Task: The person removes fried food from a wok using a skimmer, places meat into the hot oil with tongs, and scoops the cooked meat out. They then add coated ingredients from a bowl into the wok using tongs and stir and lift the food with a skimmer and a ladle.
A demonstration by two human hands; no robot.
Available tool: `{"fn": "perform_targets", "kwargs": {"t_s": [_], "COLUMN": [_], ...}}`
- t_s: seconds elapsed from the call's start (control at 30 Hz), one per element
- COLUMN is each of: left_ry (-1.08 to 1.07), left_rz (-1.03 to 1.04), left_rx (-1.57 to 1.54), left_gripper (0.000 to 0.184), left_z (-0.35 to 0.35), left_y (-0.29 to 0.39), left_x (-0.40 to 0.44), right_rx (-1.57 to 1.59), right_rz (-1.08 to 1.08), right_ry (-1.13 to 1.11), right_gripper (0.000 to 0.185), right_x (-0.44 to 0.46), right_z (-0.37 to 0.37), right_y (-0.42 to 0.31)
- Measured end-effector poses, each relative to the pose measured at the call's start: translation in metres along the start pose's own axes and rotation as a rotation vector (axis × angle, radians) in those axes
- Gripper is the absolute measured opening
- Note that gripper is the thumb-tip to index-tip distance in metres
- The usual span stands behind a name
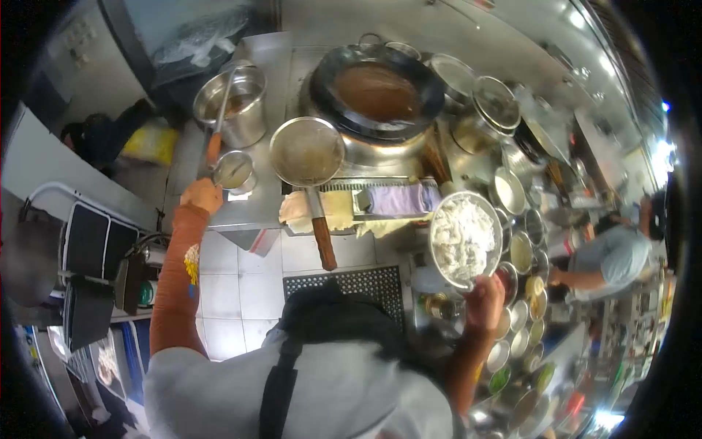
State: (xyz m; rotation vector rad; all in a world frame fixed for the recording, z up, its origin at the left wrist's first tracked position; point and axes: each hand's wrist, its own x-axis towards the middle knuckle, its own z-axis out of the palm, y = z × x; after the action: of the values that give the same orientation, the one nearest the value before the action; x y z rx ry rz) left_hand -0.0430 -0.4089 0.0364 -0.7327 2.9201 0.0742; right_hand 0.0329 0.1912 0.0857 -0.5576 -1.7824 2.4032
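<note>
My right hand (485,301) grips the near rim of a round metal bowl (434,265). White, wet-looking pieces (463,234) fill it; I cannot tell what food they are. My left hand (202,196) is closed beside a small metal cup (246,189) on the steel counter; what its fingers hold is hidden. A spoon-like utensil shows inside the cup. Just above this hand, the wooden handle of a ladle (213,150) leans out from a steel pot (248,130). Between my hands lies a round strainer (307,152) with a wooden handle pointing toward me.
A large black wok (431,91) with brown liquid sits on the stove ahead. Folded cloths (398,200) lie along its front edge. Several small bowls (521,252) crowd the right side. Another person (607,260) stands at far right. A black perforated mat (380,289) covers part of the floor.
</note>
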Motion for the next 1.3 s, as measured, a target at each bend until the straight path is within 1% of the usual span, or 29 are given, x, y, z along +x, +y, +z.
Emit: {"fn": "perform_targets", "kwargs": {"t_s": [0.07, 0.13, 0.17, 0.2, 0.23, 0.27, 0.3, 0.33, 0.43, 0.5, 0.57, 0.63, 0.73, 0.77, 0.8, 0.9, 1.0, 1.03, 1.13, 1.23, 1.3], "left_ry": [-0.002, -0.086, -0.009, 0.077, 0.049, 0.021, 0.024, 0.035, 0.257, 0.285, 0.370, 0.471, 0.412, 0.404, 0.396, 0.347, 0.481, 0.541, 0.702, 0.807, 0.824], "left_rz": [-0.042, 0.014, 0.061, 0.113, 0.087, 0.053, 0.042, 0.027, 0.173, 0.404, 0.673, 0.856, 0.931, 0.956, 0.983, 1.002, 1.012, 1.006, 0.969, 0.984, 1.072], "left_rx": [-0.003, 0.024, 0.043, 0.062, 0.064, 0.067, 0.078, 0.086, -0.073, -0.370, -0.345, -0.281, -0.159, -0.114, -0.065, 0.127, 0.071, 0.018, 0.049, -0.017, -0.054], "left_gripper": [0.037, 0.034, 0.034, 0.034, 0.034, 0.034, 0.034, 0.034, 0.034, 0.036, 0.035, 0.035, 0.031, 0.028, 0.025, 0.018, 0.014, 0.015, 0.011, 0.013, 0.014], "left_z": [0.016, 0.067, 0.079, 0.087, 0.076, 0.054, 0.040, 0.023, -0.044, -0.084, -0.111, -0.129, -0.159, -0.164, -0.165, -0.153, -0.167, -0.172, -0.201, -0.224, -0.221], "left_y": [-0.008, -0.041, -0.054, -0.052, -0.037, -0.023, -0.009, 0.007, 0.086, 0.149, 0.215, 0.276, 0.356, 0.377, 0.390, 0.416, 0.413, 0.410, 0.399, 0.391, 0.390], "left_x": [-0.006, 0.011, 0.014, 0.015, 0.006, -0.009, -0.019, -0.024, -0.071, -0.089, -0.095, -0.092, -0.080, -0.073, -0.068, -0.055, -0.070, -0.070, -0.064, -0.044, -0.023], "right_rx": [-0.009, -0.042, -0.013, 0.027, 0.024, -0.038, -0.042, -0.051, -0.117, -0.119, -0.084, -0.049, -0.093, -0.063, -0.066, -0.064, -0.037, -0.024, 0.015, 0.003, -0.001], "right_rz": [0.000, 0.046, 0.087, 0.106, 0.103, 0.121, 0.135, 0.143, 0.121, 0.091, 0.086, 0.095, 0.105, 0.099, 0.088, 0.070, 0.071, 0.079, 0.112, 0.112, 0.121], "right_ry": [-0.054, -0.194, -0.190, -0.196, -0.232, -0.251, -0.271, -0.209, -0.297, -0.365, -0.384, -0.398, -0.457, -0.462, -0.463, -0.457, -0.417, -0.393, -0.352, -0.323, -0.330], "right_gripper": [0.023, 0.024, 0.019, 0.015, 0.014, 0.012, 0.011, 0.010, 0.011, 0.010, 0.007, 0.008, 0.009, 0.004, 0.006, 0.007, 0.006, 0.007, 0.009, 0.008, 0.006], "right_x": [0.016, 0.051, 0.078, 0.083, 0.092, 0.119, 0.123, 0.133, 0.163, 0.191, 0.213, 0.226, 0.247, 0.246, 0.251, 0.266, 0.280, 0.282, 0.287, 0.292, 0.298], "right_z": [0.051, 0.056, 0.047, 0.065, 0.072, 0.062, 0.071, 0.078, 0.072, 0.068, 0.067, 0.066, 0.057, 0.058, 0.058, 0.051, 0.042, 0.042, 0.042, 0.046, 0.045], "right_y": [-0.012, -0.008, 0.005, -0.003, -0.007, 0.005, -0.006, -0.007, -0.017, -0.017, -0.019, -0.025, -0.031, -0.038, -0.038, -0.032, -0.023, -0.021, -0.020, -0.029, -0.025]}}
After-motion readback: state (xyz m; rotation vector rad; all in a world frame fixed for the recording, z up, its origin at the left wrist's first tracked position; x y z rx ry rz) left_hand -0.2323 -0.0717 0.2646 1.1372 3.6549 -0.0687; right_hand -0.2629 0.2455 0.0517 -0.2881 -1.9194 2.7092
